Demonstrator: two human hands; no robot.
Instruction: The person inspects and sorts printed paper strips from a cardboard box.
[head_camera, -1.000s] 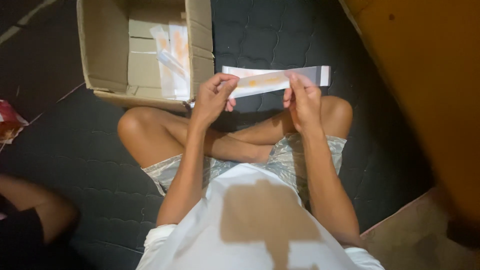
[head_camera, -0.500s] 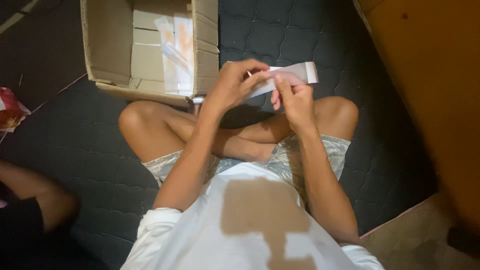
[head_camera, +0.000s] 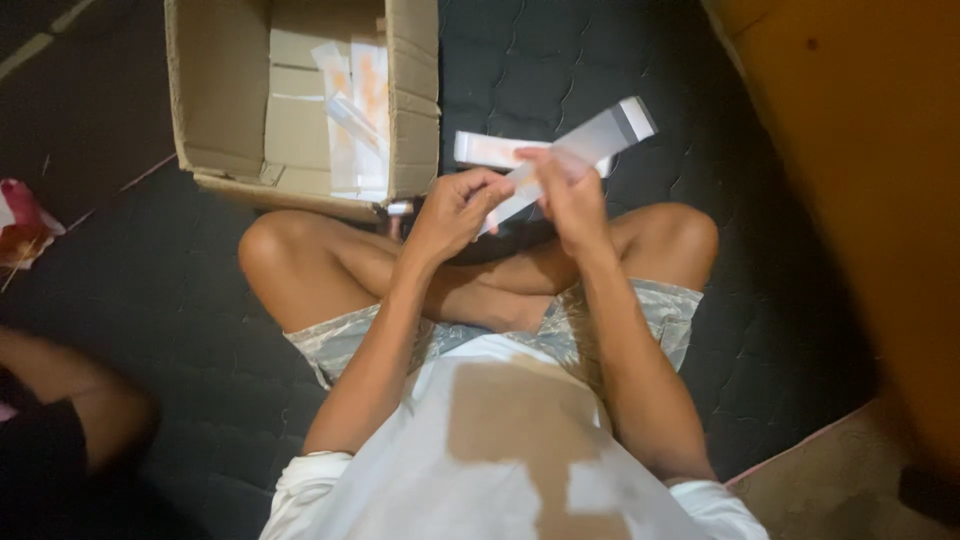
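An open cardboard box stands on the dark quilted mat just beyond the knees of a person sitting cross-legged, holding flat white packets with orange panels stacked upright against its right wall. Above the lap, the left hand and right hand are both closed on a long, narrow white strip package with a grey end, folded so one leg tilts up to the right and the other lies level behind. A red-and-white wrapper lies at the left edge, near another person's arm.
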